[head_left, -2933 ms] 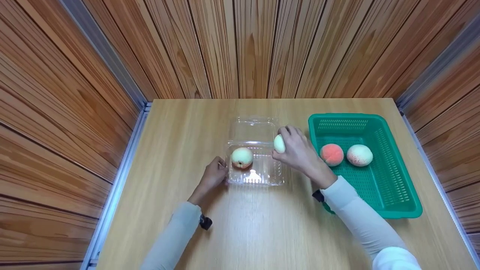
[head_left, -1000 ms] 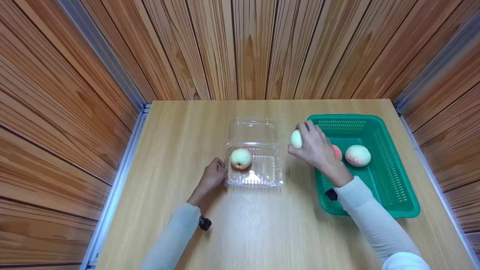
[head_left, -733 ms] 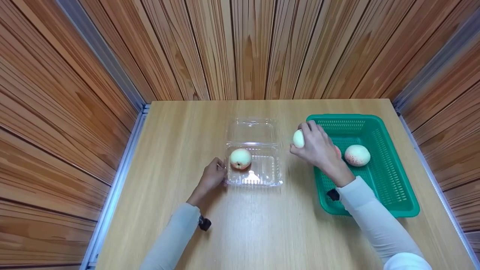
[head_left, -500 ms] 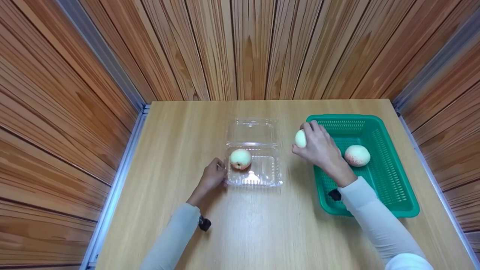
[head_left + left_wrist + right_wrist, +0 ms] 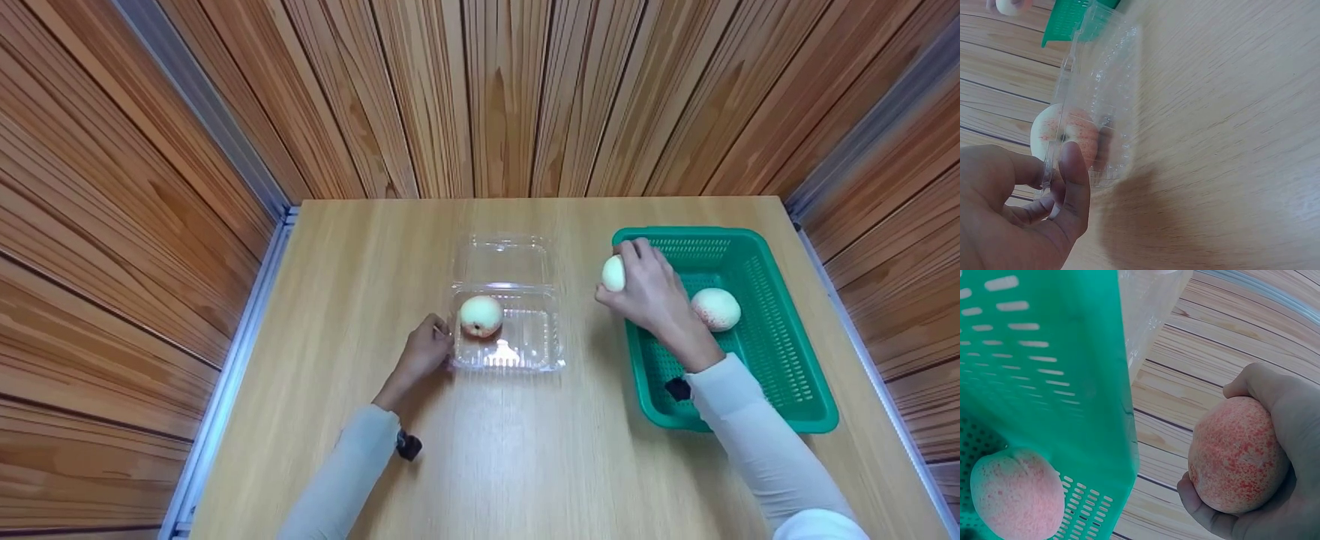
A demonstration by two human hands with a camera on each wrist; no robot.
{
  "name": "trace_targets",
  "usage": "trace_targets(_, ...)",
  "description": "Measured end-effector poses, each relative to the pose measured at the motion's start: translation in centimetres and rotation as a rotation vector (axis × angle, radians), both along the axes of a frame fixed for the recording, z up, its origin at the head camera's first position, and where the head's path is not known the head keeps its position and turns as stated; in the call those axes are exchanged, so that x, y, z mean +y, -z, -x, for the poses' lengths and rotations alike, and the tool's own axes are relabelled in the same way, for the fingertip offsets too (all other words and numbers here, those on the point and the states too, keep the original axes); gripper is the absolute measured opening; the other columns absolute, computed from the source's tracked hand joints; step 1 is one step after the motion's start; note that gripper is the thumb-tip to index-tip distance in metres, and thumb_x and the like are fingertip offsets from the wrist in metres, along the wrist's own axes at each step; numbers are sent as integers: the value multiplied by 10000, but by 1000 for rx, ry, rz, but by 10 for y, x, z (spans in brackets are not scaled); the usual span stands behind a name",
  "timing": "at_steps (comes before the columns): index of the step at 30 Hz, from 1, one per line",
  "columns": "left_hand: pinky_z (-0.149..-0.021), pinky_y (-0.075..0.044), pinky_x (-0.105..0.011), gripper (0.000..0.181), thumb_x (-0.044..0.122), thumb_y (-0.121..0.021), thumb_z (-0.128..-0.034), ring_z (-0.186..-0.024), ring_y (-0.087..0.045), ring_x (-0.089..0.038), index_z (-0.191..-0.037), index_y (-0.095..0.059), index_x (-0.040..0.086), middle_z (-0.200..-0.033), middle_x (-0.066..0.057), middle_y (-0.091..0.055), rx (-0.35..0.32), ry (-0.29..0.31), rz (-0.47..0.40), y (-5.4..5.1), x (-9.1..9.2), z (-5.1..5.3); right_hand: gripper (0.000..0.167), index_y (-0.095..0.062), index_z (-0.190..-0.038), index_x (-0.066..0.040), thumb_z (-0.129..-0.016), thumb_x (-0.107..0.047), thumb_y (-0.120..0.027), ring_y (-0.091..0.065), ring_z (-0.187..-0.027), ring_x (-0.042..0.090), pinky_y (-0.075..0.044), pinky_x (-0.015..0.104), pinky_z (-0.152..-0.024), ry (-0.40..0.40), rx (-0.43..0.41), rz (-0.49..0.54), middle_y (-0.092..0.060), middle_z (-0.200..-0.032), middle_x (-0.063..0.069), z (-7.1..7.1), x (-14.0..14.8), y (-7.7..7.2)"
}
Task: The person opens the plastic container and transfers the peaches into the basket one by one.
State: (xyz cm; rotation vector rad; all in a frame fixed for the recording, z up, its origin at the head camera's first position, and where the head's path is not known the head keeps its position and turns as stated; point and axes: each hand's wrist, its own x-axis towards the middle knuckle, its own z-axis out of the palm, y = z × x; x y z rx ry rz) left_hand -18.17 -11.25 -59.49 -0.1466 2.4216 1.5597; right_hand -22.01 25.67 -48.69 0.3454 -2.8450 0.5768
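Note:
In the head view my right hand (image 5: 649,292) grips a pale peach (image 5: 613,274) above the left rim of the green basket (image 5: 806,375). The right wrist view shows that peach (image 5: 1238,455) speckled with red, fingers and thumb around it. My left hand (image 5: 426,347) pinches the left edge of an open clear plastic clamshell container (image 5: 536,337). Between thumb and fingers of the left hand (image 5: 1027,208), the container's rim (image 5: 1050,163) shows in the left wrist view. One peach (image 5: 481,316) sits at the left inside the container.
Another pale, red-speckled peach (image 5: 716,310) lies in the basket. The container's lid (image 5: 504,259) lies folded back on the wooden table (image 5: 480,465). Wood-patterned walls (image 5: 502,97) enclose the table at the back and sides.
My right hand has carried its peach rightward from beside the container to the basket's left rim, and now hides the reddish peach seen in the basket earlier. My left hand stays put.

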Motion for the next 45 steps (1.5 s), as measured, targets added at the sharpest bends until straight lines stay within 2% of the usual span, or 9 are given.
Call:
trace_targets(10,-563,-601,-330,68,45,-562,-1020,-612,-692,-231,-1069,-537,5,-827,-49,-556,4,-1,-14,0,0,1,523,-589,-1259,22,-853,-268,-748,-586,-1000,421,-596,630,-834,35,-24,11,-586,-1192,233,1,8,-3)
trace_targets(13,-547,-571,-300,65,54,-566,-1024,-605,-673,-216,-1064,-533,15,-831,-48,-550,3,-1,-3,0,1,1,553,-577,-1284,31,-869,-288,-753,-585,-1020,429,-596,647,-855,45,-37,1,-581,-1218,246,1,12,-2)
trace_targets(20,-513,-492,-207,66,85,-572,-1036,-590,-649,-161,-1036,-514,55,-830,-58,-569,-11,15,31,-1,1,2,521,-590,-1231,37,-853,-282,-755,-593,-972,440,-586,623,-786,49,13,-2,-589,-1171,251,1,19,-1)
trace_targets(28,-551,-563,-277,53,78,-557,-1021,-608,-640,-168,-1049,-524,49,-851,-53,-541,-40,-11,25,0,3,2,549,-581,-1270,22,-860,-292,-766,-584,-1004,449,-586,647,-785,77,-19,12,-583,-1214,253,3,26,-6)
trace_targets(33,-551,-552,-268,56,85,-563,-1027,-633,-644,-177,-1056,-529,51,-859,-56,-547,-41,-13,32,-1,3,2,579,-565,-1300,17,-869,-307,-775,-583,-1022,455,-588,664,-800,101,-42,14,-573,-1215,258,5,30,-9)
trace_targets(40,-561,-512,-250,73,90,-556,-1040,-660,-608,-164,-1094,-538,45,-869,-56,-554,-54,-16,37,-1,4,2,560,-556,-1273,34,-878,-306,-762,-585,-979,467,-580,653,-763,100,-17,9,-571,-1177,256,9,36,-12)
trace_targets(43,-582,-529,-276,76,103,-553,-1048,-671,-613,-169,-1104,-533,55,-868,-56,-560,-69,-16,30,-1,3,1,563,-545,-1283,35,-886,-304,-756,-579,-991,472,-578,655,-756,103,-15,10,-566,-1183,257,11,38,-12)
trace_targets(45,-597,-571,-309,75,97,-557,-1048,-665,-652,-199,-1101,-535,48,-864,-56,-563,-54,-5,23,-1,2,1,558,-547,-1281,38,-889,-302,-751,-580,-991,473,-581,654,-750,107,-11,13,-570,-1176,258,11,39,-13)
